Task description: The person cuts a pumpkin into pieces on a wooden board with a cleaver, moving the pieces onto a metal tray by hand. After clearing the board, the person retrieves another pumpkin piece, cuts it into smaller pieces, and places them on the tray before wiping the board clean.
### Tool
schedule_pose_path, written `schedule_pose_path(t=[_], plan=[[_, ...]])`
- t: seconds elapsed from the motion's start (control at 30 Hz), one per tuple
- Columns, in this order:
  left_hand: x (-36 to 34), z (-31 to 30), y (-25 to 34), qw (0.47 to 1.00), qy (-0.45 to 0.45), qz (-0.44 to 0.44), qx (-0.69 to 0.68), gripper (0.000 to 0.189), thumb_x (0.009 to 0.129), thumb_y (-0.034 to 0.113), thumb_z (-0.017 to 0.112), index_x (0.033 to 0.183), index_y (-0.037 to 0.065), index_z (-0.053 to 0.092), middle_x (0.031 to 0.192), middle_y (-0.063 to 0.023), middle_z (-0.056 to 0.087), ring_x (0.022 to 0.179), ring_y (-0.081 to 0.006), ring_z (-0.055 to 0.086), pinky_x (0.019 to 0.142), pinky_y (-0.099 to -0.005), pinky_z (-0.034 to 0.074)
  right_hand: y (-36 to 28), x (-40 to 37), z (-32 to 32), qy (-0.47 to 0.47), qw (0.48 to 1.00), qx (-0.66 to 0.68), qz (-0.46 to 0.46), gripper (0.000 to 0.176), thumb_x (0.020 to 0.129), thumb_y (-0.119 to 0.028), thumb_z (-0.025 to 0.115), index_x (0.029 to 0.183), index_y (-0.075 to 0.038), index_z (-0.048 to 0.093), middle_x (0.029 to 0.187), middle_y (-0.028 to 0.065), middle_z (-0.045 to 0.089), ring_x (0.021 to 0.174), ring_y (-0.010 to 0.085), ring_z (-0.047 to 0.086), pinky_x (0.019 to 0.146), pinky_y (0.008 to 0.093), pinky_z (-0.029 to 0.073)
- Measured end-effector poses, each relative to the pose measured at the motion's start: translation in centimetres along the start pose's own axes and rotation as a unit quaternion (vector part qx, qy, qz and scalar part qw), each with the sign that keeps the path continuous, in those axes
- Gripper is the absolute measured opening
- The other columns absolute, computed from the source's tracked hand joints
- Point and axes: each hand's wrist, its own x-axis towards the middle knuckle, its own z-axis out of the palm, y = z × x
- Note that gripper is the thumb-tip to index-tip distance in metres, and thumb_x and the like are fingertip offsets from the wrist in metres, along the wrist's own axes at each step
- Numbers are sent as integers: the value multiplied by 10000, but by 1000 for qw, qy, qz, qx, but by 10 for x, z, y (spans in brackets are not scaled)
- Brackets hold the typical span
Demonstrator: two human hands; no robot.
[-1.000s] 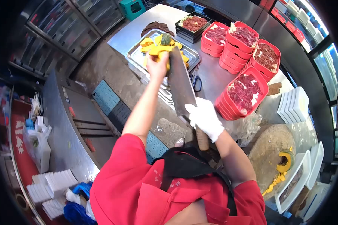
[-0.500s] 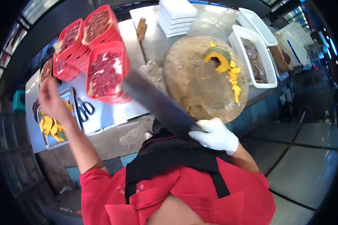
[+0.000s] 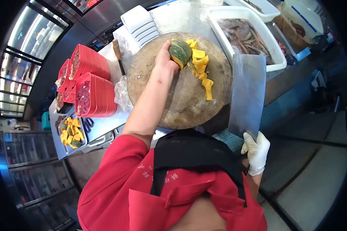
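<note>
On the round wooden chopping block (image 3: 181,104) lies a piece of green-skinned pumpkin (image 3: 180,52), with the fingers of my bare left hand (image 3: 165,57) closed around its left side. Right beside it, yellow pumpkin chunks (image 3: 199,61) trail down the block. My white-gloved right hand (image 3: 256,152) is wrapped round the handle of a broad cleaver (image 3: 248,94). The blade points away from me, upright, off the block's right edge; the handle is mostly hidden by the glove.
Red tubs of meat (image 3: 98,94) stand at the left, beside a metal tray (image 3: 85,134) of pumpkin pieces. A wooden-handled tool (image 3: 117,50) and stacked white trays (image 3: 137,19) lie behind the block. A white bin (image 3: 279,66) of seafood sits at the back right.
My left hand has come from above the metal tray to the pumpkin on the block. My right hand has swung the cleaver from the left side over to the right. The view has shifted.
</note>
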Motion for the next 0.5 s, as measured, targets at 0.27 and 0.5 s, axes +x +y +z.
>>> schedule_pose_path(t=[0.27,0.5], plan=[[-84,-31,34,995,32,25,93,349,940,315,514,1182,83,614,1213,-95,628,1113,-276,587,1017,-479,408,4,60,-22,-105,994,28,3,114,901,-14,613,792,14,593,520,16,522,427,74,468,430,235,374],[-134,-114,19,716,-85,480,499,307,817,57,650,1111,-29,633,979,-52,677,824,-113,616,784,-268,505,-34,82,34,-185,981,-14,-60,60,885,-12,627,836,23,631,539,8,536,440,59,476,431,228,366]])
